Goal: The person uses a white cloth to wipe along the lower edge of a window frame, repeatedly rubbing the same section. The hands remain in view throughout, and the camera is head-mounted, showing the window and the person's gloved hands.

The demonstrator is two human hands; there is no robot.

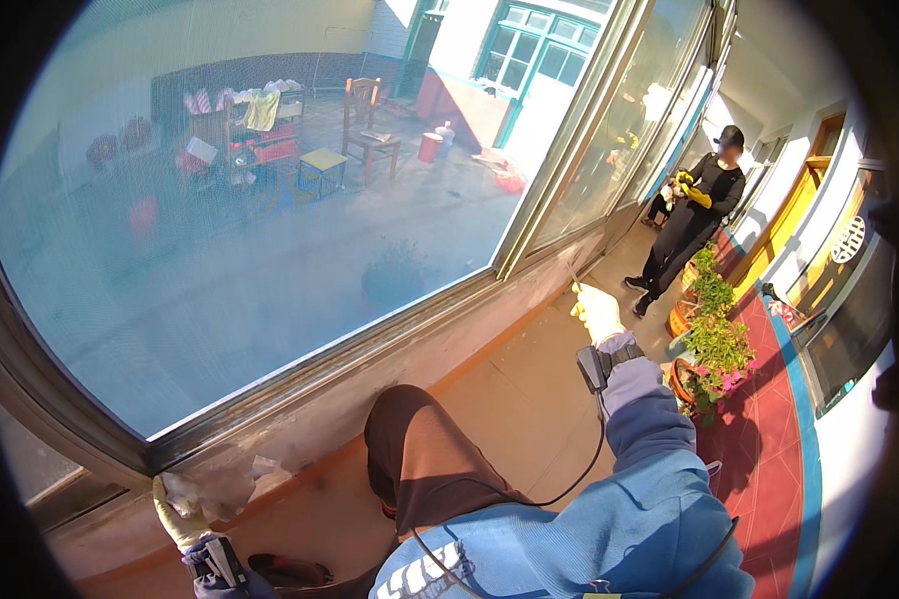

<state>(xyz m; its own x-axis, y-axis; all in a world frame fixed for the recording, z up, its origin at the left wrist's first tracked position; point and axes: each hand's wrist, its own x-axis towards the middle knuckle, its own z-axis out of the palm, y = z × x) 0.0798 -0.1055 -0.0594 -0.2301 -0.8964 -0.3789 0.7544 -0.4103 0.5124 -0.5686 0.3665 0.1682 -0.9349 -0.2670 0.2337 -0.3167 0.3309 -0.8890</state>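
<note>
My left hand (pixel 174 518), in a pale glove, is at the lower left by the corner of the window frame (pixel 330 356). Its fingers are closed on a crumpled pale sheet (pixel 221 487), cloth or thin plastic, which hangs against the sill wall. My right hand (pixel 598 311), gloved alike, reaches out to the right, apart from the frame. A thin stick-like tool (pixel 573 274) pokes up from its fingers; the exact kind is too small to tell. Behind the frame spreads a large window pane (pixel 270 247).
A person (pixel 708 195) in dark clothes and yellow gloves stands farther along the corridor. Potted flowering plants (pixel 715 329) line the raised red-tiled ledge (pixel 772 434) on the right. A black cable (pixel 580 475) runs from my right wrist. Through the glass show a wooden chair (pixel 371 142) and a stool (pixel 322 161).
</note>
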